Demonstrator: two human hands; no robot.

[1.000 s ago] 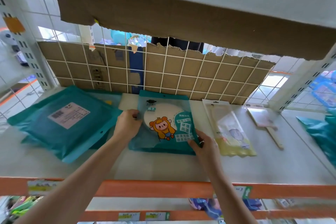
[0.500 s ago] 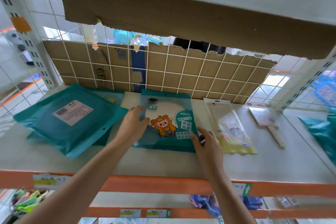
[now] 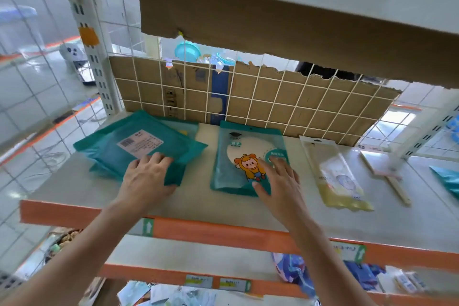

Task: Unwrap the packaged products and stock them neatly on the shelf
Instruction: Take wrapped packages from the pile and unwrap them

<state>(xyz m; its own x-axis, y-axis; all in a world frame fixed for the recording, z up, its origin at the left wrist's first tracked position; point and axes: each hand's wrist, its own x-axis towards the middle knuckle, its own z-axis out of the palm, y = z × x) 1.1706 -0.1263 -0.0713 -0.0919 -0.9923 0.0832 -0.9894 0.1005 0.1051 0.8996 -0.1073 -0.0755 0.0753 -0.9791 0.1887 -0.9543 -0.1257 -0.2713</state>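
Left hand [image 3: 146, 179] is pressing flat on teal wrapped package [image 3: 134, 146], just left of mirror pouch [image 3: 223, 169] | right hand [image 3: 278, 181] is resting open-fingered on that pouch | package is lying skewed to the pouch (left hand nearer)

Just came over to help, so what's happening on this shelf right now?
A person is stocking the shelf. Their left hand rests on the near corner of the teal labelled parcel at the left, and their right hand lies flat on the cartoon mirror pack beside it. A yellow pouch lies further right, untouched.
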